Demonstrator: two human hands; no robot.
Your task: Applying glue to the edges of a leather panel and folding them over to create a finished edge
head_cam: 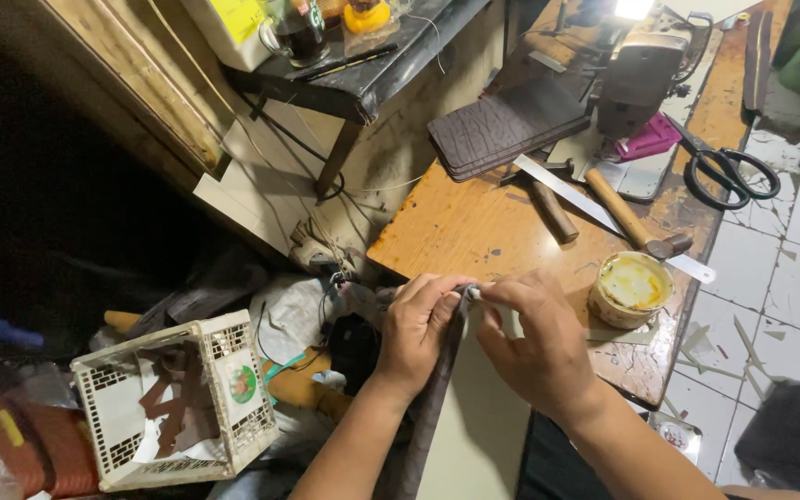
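Both hands meet at the near edge of the counter point(474, 231), pinching the top end of a long dark leather strip point(432, 407). The left hand point(418, 329) has thumb and fingers pressed together on the strip's left edge; the right hand point(534, 338) nips the corner from the other side, so the leather is held taut between the two grips, likely to fold or line up its edge. The rest of the strip hangs down toward the person, between the forearms.

Just right of the right hand sits a small round tub of yellow glue point(631, 289), close enough to dip into. Farther back lie a wooden-handled hammer point(627, 218), a metal ruler point(604, 215) and a shorter wooden handle point(553, 211), with black scissors point(729, 174) to the far right. A stack of dark leather pieces point(506, 125) rests beside a sewing machine point(641, 79). On the floor to the near left stands a white plastic basket point(178, 407) holding brown scraps.
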